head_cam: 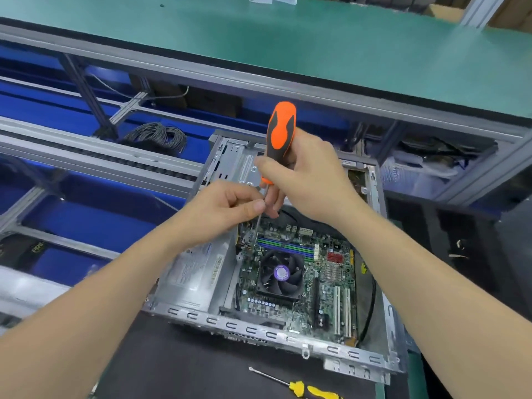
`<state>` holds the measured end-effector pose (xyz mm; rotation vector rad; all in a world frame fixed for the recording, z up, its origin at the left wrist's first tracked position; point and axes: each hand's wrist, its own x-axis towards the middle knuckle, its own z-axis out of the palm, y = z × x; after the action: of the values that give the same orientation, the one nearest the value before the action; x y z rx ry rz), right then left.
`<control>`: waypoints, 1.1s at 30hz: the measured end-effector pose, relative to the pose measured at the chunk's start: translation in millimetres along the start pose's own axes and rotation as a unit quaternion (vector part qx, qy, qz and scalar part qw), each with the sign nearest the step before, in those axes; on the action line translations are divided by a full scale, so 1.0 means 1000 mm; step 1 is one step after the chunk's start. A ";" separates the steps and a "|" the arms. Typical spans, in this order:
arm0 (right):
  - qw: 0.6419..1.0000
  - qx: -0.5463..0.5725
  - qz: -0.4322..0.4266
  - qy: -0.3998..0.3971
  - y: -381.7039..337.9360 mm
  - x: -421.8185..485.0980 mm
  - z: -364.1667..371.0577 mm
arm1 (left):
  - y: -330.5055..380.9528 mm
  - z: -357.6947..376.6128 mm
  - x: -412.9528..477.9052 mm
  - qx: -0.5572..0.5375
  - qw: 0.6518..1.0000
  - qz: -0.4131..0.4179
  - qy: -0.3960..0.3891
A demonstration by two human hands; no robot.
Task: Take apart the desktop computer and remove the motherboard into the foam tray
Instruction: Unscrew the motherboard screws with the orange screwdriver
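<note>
At the near edge of the dark worktop (178,367) a yellow-handled screwdriver (313,391) lay flat, just in front of the open computer case (259,331). The case rested on its side towards the right of the worktop. The motherboard (325,283) sat inside it, with its black cooling fan (280,273) on top and a grey power supply (195,269) beside it on the left. Above the board's far left corner, the left hand (227,208) had its fingers (230,194) curled in, thumb and forefinger pinching the thin metal shaft (256,228) of an orange and black screwdriver (280,131). The right hand (305,180) was wrapped round the lower part of that handle, holding it nearly upright with the tip down at the board. Past the far edge, a coil of grey wire (157,135) lay in a blue bin (86,226) under a metal frame, and a green-topped bench (316,38) stretched across behind.
</note>
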<state>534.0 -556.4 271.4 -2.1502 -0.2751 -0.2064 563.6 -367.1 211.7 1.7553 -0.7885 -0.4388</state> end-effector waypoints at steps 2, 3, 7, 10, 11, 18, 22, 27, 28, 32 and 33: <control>1.000 0.017 0.004 -0.006 0.004 0.001 0.003 | -0.006 0.000 -0.002 -0.004 1.000 0.000 -0.003; 1.000 0.019 0.004 -0.009 0.007 0.001 0.005 | -0.009 0.001 -0.002 -0.007 1.000 -0.001 -0.010; 1.000 0.020 0.002 -0.014 0.013 0.000 0.014 | -0.011 0.002 -0.004 -0.015 0.999 0.008 -0.029; 1.000 0.029 0.004 0.003 0.015 -0.002 0.019 | -0.013 0.001 -0.007 -0.033 0.999 -0.007 -0.026; 0.999 0.031 0.005 0.011 0.015 -0.002 0.020 | -0.013 0.001 -0.007 -0.038 0.999 -0.010 -0.025; 1.000 0.026 -0.009 0.015 0.006 -0.003 0.017 | -0.011 0.001 -0.007 -0.086 0.996 -0.018 -0.024; 0.996 0.074 -0.023 0.032 -0.003 -0.001 0.005 | 0.002 0.002 -0.004 -0.105 0.994 0.016 -0.025; 0.994 0.097 -0.040 0.000 -0.009 -0.001 0.011 | 0.008 -0.008 -0.004 -0.113 0.990 0.059 -0.063; 0.995 0.089 -0.043 -0.005 -0.009 -0.003 0.015 | 0.005 -0.011 -0.006 -0.105 0.989 0.070 -0.071; 0.996 0.073 -0.035 -0.035 -0.005 -0.011 0.028 | -0.008 -0.018 -0.014 -0.038 0.994 0.066 -0.081; 0.996 0.065 -0.035 -0.041 -0.004 -0.013 0.030 | -0.012 -0.020 -0.016 -0.034 0.996 0.046 -0.073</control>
<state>522.2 -530.9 254.3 -2.0245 -0.4015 -0.1381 568.1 -340.1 205.5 1.6306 -0.9435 -0.5315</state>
